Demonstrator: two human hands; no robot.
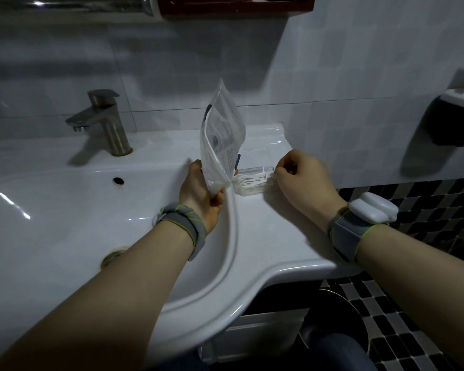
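My left hand [202, 191] grips the lower end of a clear plastic pouch [221, 140] with printed text, holding it upright over the right rim of the white basin [65, 210]. Just right of it, a small clear plastic box [249, 183] with white floss picks inside lies on the white counter [265, 236]. My right hand [303, 175] is at the box's right end, fingers curled and pinching something small and white there. Both wrists wear grey bands; the right one carries a white device.
A steel faucet [102, 121] stands at the back left of the basin. Tiled wall runs behind and to the right. A white and dark holder [458, 116] hangs on the right wall. Black and white mosaic tiles [413, 236] lie below right.
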